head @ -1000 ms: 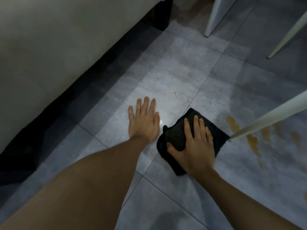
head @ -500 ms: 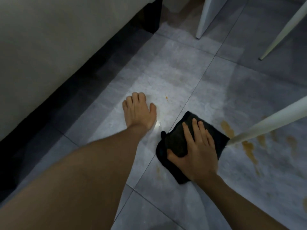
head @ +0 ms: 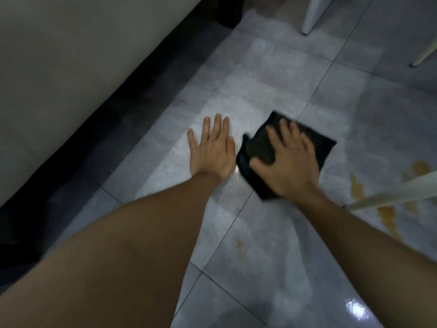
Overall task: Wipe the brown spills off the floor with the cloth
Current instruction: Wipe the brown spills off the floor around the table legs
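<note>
A dark folded cloth lies flat on the grey tiled floor. My right hand presses down on it with fingers spread, blurred by motion. My left hand rests flat on the tile just left of the cloth, fingers apart, holding nothing. Brown spills streak the floor to the right of the cloth, partly behind a white leg. A faint brown smear sits on the tile nearer me, between my forearms.
A pale sofa side with a dark base runs along the left. A slanted white leg crosses the right edge above the spills. Two more white legs stand at the top right. Wet sheen shows at lower right.
My right hand has slid the cloth away from me and slightly left, uncovering a faint smear nearer me. My left hand, curled half a second ago, lies flat again.
</note>
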A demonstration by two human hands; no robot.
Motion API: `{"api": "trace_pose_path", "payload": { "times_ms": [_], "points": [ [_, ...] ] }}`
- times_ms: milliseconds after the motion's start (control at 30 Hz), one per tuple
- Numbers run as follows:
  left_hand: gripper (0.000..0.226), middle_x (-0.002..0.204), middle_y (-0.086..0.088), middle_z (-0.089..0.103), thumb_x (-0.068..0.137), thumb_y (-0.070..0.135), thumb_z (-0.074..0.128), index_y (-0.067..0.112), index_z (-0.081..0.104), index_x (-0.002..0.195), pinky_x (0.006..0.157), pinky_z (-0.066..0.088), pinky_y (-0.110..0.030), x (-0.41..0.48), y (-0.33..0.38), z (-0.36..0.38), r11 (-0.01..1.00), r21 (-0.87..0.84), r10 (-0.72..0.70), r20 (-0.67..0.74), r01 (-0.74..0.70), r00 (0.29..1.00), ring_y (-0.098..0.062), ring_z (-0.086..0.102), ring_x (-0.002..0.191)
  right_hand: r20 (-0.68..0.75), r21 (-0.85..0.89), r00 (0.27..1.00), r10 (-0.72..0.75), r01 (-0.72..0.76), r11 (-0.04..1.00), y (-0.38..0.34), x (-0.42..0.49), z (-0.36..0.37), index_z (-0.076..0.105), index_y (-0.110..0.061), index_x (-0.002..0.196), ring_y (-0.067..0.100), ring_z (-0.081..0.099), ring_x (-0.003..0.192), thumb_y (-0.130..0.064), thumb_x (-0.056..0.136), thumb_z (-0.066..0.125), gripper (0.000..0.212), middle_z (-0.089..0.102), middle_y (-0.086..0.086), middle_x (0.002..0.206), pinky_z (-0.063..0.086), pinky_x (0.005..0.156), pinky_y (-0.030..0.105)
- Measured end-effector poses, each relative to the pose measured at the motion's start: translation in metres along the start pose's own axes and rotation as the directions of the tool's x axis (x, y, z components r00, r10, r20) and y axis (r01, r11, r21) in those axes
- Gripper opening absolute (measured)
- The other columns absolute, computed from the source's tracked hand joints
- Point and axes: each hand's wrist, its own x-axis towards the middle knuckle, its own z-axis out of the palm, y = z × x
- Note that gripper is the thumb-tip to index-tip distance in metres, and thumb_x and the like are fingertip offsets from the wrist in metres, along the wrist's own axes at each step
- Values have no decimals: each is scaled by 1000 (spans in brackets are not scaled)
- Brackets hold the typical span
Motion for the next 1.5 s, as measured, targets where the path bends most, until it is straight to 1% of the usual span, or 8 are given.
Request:
{"api": "trace_pose_path", "payload": {
  "times_ms": [100, 300, 467, 633, 867, 967, 1133, 1500],
  "points": [
    [56, 171, 8, 3, 107, 35, 14, 28, 9, 162, 123, -6, -56, 0, 2, 1, 1000, -8, 1, -13, -2, 1000, -16, -3, 157, -4, -10, 991, 135, -135, 991, -27, 26, 3, 22, -23, 163, 29, 7, 159, -76, 86, 20, 94, 11, 12, 172, 5, 127, 45],
    [57, 169, 4, 17, 105, 21, 25, 21, 19, 161, 125, -1, -52, -1, -5, -2, 996, -86, 11, -91, -19, 996, -16, 7, 156, 6, 38, 993, -120, 120, 992, -5, -22, 3, 34, -27, 160, 25, 15, 158, -73, 85, 32, 87, 21, 7, 171, 10, 127, 43],
    [61, 164, 1, 32, 103, 18, 24, 29, 12, 161, 126, -5, -42, 4, -6, 4, 974, -222, -69, -126, 40, 990, -8, 14, 154, 29, 5, 993, 116, -116, 993, -32, 29, 2, 23, -24, 163, 29, 7, 159, -73, 90, 25, 88, 12, 12, 172, 6, 127, 45],
    [57, 164, -2, 32, 103, 18, 24, 26, 26, 160, 125, -9, -35, 2, -11, -1, 944, -324, -102, -111, 61, 989, -8, 19, 153, -62, 82, 978, -199, 204, 975, -22, -79, 13, 44, -21, 155, 31, 24, 156, -67, 90, 43, 80, 29, 12, 167, 15, 127, 45],
    [43, 120, -8, 55, 91, 30, 49, 17, 66, 128, 112, 32, -43, -8, -4, -6, 969, -215, 69, -239, -122, 968, -28, 51, 117, -74, 2, 996, 51, -51, 999, 15, -114, 6, 33, -23, 160, 31, 18, 158, -71, 88, 40, 87, 23, 13, 170, 16, 127, 47],
    [52, 137, -11, 57, 95, 35, 45, 14, 58, 141, 116, 27, -46, -35, -3, -1, 981, -143, 100, -217, -133, 971, -29, 46, 133, 24, -35, 1000, 0, 1, 999, 18, -140, 1, 26, -28, 162, 25, 10, 159, -73, 85, 36, 90, 15, 7, 172, 7, 129, 44],
    [55, 169, -2, 19, 107, 32, 27, 18, 25, 160, 126, 1, -49, -80, 6, 2, 991, -122, 49, -17, -51, 999, -27, 7, 157, 5, -24, 999, -34, 34, 999, 17, -123, -3, 35, -24, 159, 30, 19, 157, -72, 84, 41, 89, 25, 11, 169, 15, 125, 49],
    [61, 165, -10, 29, 96, 2, 37, 10, 32, 156, 125, 5, -42, -122, 0, 9, 974, -173, 142, -48, -149, 989, -31, 18, 154, -26, 71, 992, -123, 124, 990, 7, -143, 5, 35, -25, 160, 31, 18, 158, -73, 84, 43, 90, 22, 12, 170, 12, 126, 48]
  ]
}}
